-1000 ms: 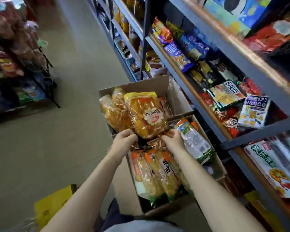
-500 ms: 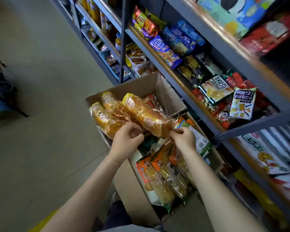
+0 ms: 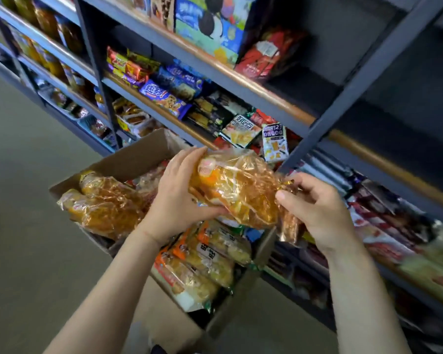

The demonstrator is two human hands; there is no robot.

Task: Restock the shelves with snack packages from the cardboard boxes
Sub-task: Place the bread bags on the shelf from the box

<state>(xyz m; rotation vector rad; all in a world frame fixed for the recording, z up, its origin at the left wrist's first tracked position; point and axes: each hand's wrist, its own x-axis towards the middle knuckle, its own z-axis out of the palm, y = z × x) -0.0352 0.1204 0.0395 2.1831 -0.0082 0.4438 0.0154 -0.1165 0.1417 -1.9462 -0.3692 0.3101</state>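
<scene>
Change: I see the bag (image 3: pixel 237 192) now lifted clear of the box (image 3: pixel 128 162), toward shelves (image 3: pixel 274 103) at 1 o'clock.
Left hand (image 3: pixel 175 198): curled round the bag's end.
Right hand (image 3: pixel 315 203): pinching its twisted tail.
Meaning: I judge shelving comes next.

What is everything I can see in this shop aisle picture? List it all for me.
held snack bag: one, clear orange, lifted above the boxes, gripped by both hands
bags in far box: at least two, clear orange, lying in the open box on the left
far cardboard box: one, brown, on the floor by the shelves
bags in near box: several, orange and yellow with white labels, standing packed
near cardboard box: one, brown, closest to the person
shelves: grey metal with wood edge strips, right side, stocked with mixed colourful snack packs
floor: grey-beige, left
left hand: one, wrapped round the bag's left end
right hand: one, pinching the bag's crimped right end
</scene>
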